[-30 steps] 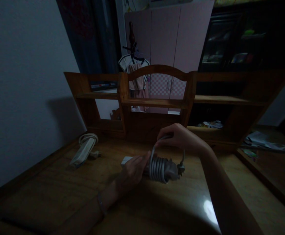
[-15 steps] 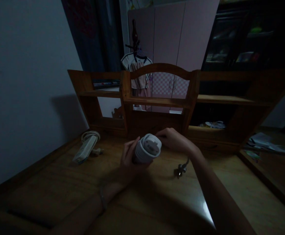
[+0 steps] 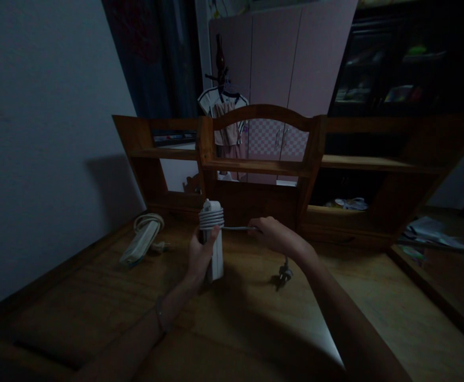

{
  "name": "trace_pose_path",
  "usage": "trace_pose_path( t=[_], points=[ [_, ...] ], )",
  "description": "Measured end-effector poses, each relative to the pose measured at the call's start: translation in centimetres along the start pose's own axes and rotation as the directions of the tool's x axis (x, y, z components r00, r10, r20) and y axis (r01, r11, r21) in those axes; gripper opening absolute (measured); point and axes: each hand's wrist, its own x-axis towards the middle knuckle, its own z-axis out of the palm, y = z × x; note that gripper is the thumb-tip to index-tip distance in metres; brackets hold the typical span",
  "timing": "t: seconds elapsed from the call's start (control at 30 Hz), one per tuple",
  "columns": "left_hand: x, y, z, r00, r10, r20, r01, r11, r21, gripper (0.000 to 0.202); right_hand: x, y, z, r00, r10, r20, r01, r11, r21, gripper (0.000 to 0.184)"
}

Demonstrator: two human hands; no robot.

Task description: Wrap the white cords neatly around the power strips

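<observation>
Two hands work a cord at a white power strip above a dim wooden surface.

The left hand (image 3: pixel 199 257) is clenched around the white power strip (image 3: pixel 217 265), holding it upright just over the surface (image 3: pixel 256 323). Its cord (image 3: pixel 235 228) is coiled around the strip's top end and runs taut to the right of the strip into the right hand (image 3: pixel 274 236), which pinches it. The plug (image 3: pixel 283 275) dangles to the right of the strip, below that hand. A second power strip (image 3: pixel 138 245) lies well to the left of the strip, and a wooden shelf unit (image 3: pixel 256 167) stands behind it.
</observation>
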Motion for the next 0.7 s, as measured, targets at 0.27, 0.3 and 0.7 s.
trace_pose_path(
  t=[0.27,0.3,0.7],
  points=[
    [-0.3,-1.2,0.5,0.975,-0.187,0.12,0.193,0.98,-0.042,0.056,-0.8,-2.3,-1.1,0.994,-0.047,-0.097,0.026,0.978,-0.207,0.026],
    [-0.4,-1.0,0.6,0.973,-0.184,0.142,0.189,0.982,-0.021,0.057,-0.9,-2.8,-1.2,0.992,-0.07,-0.104,0.044,0.971,-0.235,0.026],
    [-0.8,-0.7,1.2,0.937,-0.19,0.291,0.213,0.976,-0.047,0.05,-2.0,-5.3,-2.0,0.946,-0.296,-0.13,0.246,0.92,-0.304,0.018]
  ],
)
